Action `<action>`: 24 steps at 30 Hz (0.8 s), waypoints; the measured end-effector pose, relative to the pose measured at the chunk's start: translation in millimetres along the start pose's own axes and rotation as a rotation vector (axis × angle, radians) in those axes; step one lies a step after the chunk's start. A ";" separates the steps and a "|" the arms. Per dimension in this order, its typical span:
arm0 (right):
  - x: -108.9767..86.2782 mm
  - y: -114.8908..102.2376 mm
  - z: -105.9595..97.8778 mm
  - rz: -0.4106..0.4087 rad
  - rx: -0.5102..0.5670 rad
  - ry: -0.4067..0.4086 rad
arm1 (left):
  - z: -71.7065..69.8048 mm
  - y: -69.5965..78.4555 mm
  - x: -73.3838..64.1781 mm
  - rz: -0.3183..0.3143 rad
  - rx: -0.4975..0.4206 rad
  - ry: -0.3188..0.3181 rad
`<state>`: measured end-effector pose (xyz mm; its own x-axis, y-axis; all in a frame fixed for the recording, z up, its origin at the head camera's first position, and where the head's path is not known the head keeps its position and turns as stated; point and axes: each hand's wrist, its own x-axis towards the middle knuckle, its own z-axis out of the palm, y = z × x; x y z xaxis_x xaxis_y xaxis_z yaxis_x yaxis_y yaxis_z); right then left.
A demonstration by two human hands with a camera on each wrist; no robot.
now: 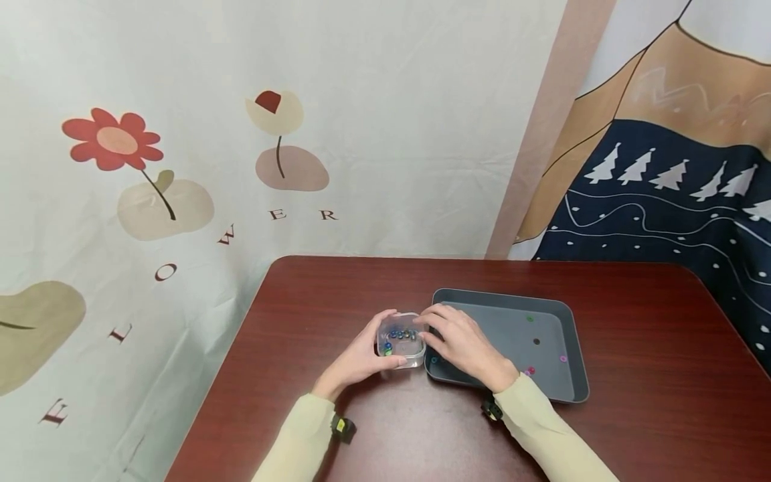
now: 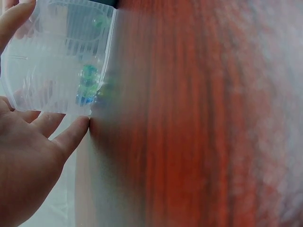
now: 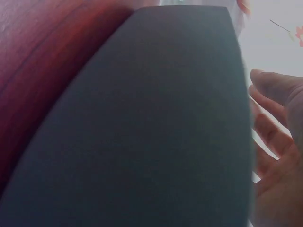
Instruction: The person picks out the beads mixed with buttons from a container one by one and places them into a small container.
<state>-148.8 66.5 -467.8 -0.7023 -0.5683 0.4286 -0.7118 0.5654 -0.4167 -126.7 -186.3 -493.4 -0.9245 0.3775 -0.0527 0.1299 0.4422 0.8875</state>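
Observation:
My left hand (image 1: pixel 360 351) grips a clear plastic box (image 1: pixel 402 343), thumb on its near side and fingers round its far left. Several shiny blue and green beads (image 1: pixel 402 334) lie inside it; through the ribbed wall in the left wrist view, green and blue beads (image 2: pixel 88 84) show near the bottom. My right hand (image 1: pixel 462 338) is over the left end of a grey tray (image 1: pixel 500 311), its fingertips by the box's right rim. In the right wrist view its fingers are loosely bent, with nothing seen between them; the tray's wall hides part of that hand.
Inside the tray lie a few small pieces: a green one (image 1: pixel 529 319), a brown one (image 1: pixel 537 341), a purple one (image 1: pixel 563 359) and a red one (image 1: pixel 531 369). A reddish-brown wooden table (image 1: pixel 650 375) carries everything. Behind it hangs a printed cloth (image 1: pixel 391 134).

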 end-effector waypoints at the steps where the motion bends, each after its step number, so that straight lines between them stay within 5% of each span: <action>1: -0.6 0.2 -1.4 0.007 -0.001 0.007 | 0.0 -0.2 0.4 0.004 0.002 0.000; 17: -24.6 10.4 -42.8 0.092 -0.010 0.061 | -5.9 4.7 -1.6 -0.027 0.113 0.024; 24: -43.6 22.0 -55.8 0.118 -0.062 0.091 | -11.7 6.2 -5.9 0.011 0.151 0.038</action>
